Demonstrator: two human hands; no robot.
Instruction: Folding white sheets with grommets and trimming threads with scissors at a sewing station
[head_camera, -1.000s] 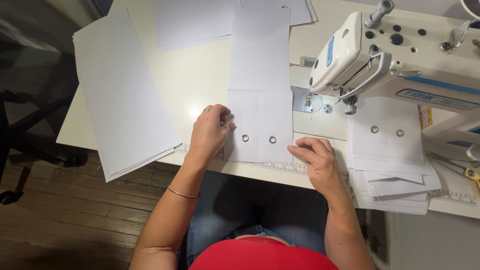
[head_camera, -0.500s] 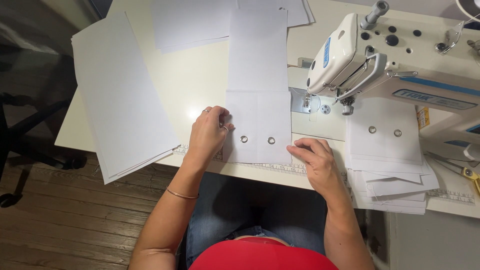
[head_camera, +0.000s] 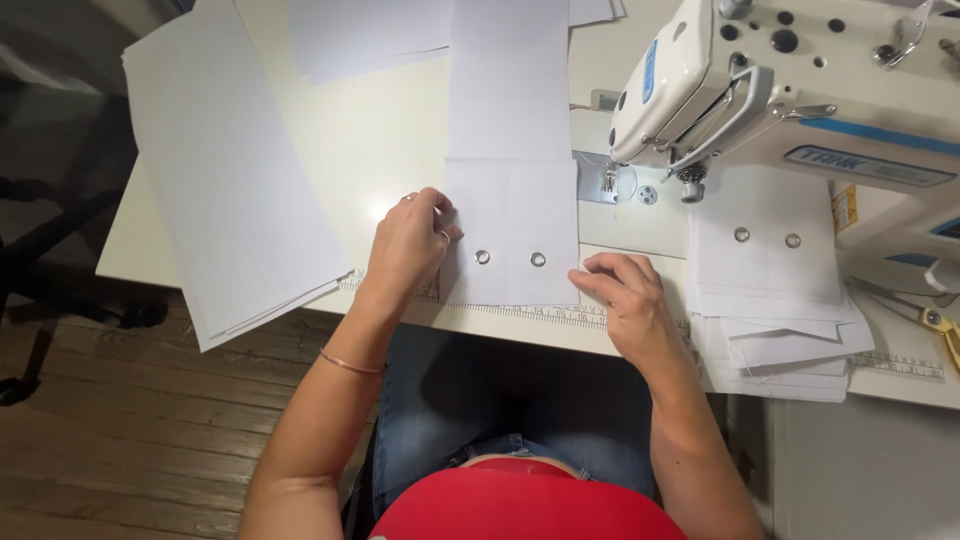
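White fabric strip lies flat on table, two metal eyelets near its front edge. Left hand at strip's 9 o'clock, fingers curled, pinning left edge. Right hand at 4 o'clock, fingertips flat on corner, gripping nothing. Sewing machine at 2 o'clock. Risk: uneven pressure could skew strip; front edge overhanging could slide off.

At the frame's centre, the left hand and right hand press flat on either edge of a white fabric strip with two metal eyelets, lying on the cream worktop beside a sewing machine.
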